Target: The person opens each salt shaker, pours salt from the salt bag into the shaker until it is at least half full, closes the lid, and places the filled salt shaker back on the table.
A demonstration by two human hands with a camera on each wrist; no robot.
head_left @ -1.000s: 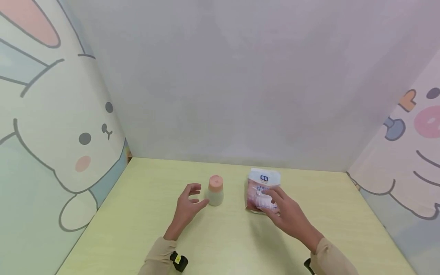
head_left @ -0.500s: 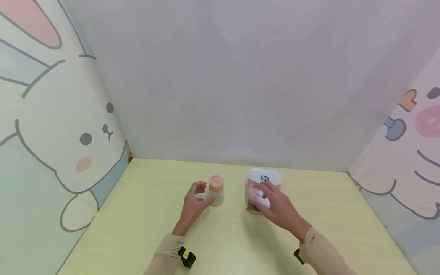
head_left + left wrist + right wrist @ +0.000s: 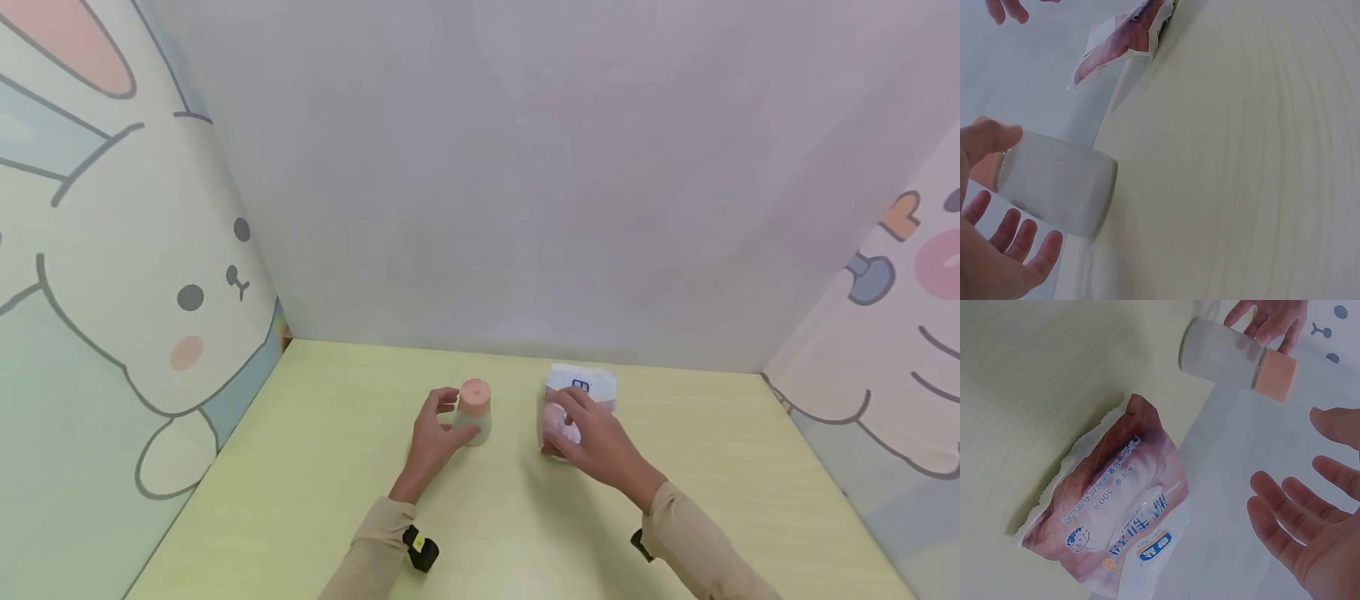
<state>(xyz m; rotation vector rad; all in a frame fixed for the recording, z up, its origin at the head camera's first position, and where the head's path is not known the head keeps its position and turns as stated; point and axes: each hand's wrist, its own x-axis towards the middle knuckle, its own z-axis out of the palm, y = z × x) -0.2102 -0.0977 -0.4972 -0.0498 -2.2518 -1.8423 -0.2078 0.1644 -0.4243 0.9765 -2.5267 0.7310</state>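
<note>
A clear, whitish jar with a pink-orange lid stands upright left of the table's middle. My left hand curves around its left side. In the left wrist view the thumb lies at the jar's shoulder, while the other fingers are spread apart from its wall. To the right lies a pink and white bag of salt, printed with blue lettering. My right hand hovers over it with thumb and fingers parted, hiding part of the print. The right wrist view shows a gap between those fingers and the bag.
The pale yellow table meets a plain grey wall behind both things. Side panels with cartoon animals, one a rabbit, close in the left and right. Black wrist devices sit by both sleeves.
My left hand has moved right, up to the jar, its thumb now overlapping the jar's front. My right hand has shifted left and slightly up over the bag. Jar and bag stay put.
</note>
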